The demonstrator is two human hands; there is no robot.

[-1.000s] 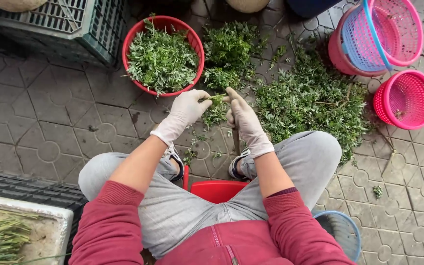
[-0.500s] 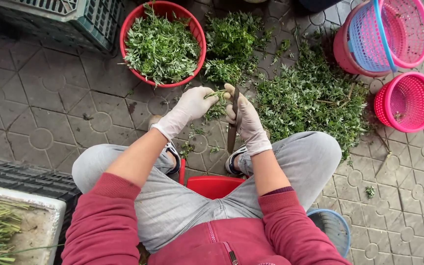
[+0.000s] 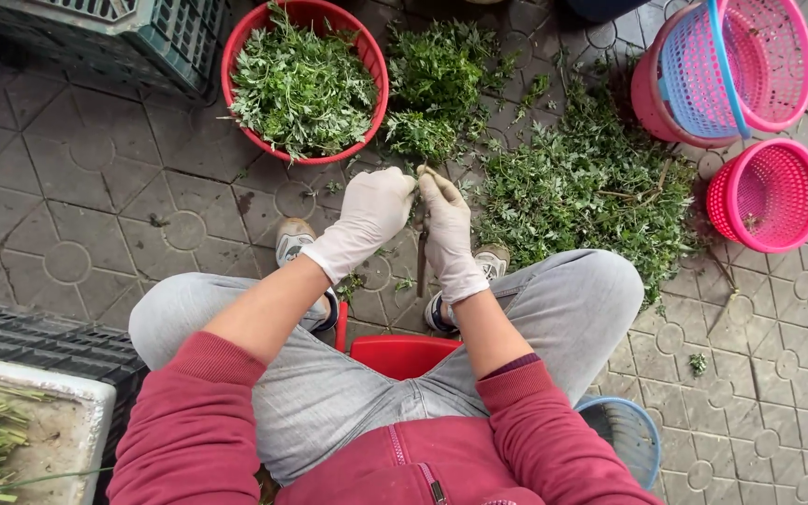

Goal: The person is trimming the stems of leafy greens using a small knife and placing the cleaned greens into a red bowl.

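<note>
- Head view: I sit on a low red stool with my knees apart, both hands in pale thin gloves held out over the paved ground.
- My left hand has its fingers curled together, pinched on the leafy end of a green sprig that sits right between my two hands.
- My right hand has its thumb and fingers closed on the same sprig from the other side; a thin dark stem hangs down below that hand, though I cannot tell whether it is the sprig's own stalk or a small tool.
- The sprig looks light and soft, with limp leaves that would bruise or tear if squeezed, so I judge the firmer stalk just under the leaves to be the best place to take hold.
- Just beyond my hands lies a small heap of greens, and a wider loose pile spreads to my right, near my right knee.
- A red tub full of greens stands ahead on my left, beside a dark crate.
- Pink baskets stand far right; one is stacked with a blue one.
- A white box with pale stalks sits at my left hip.
</note>
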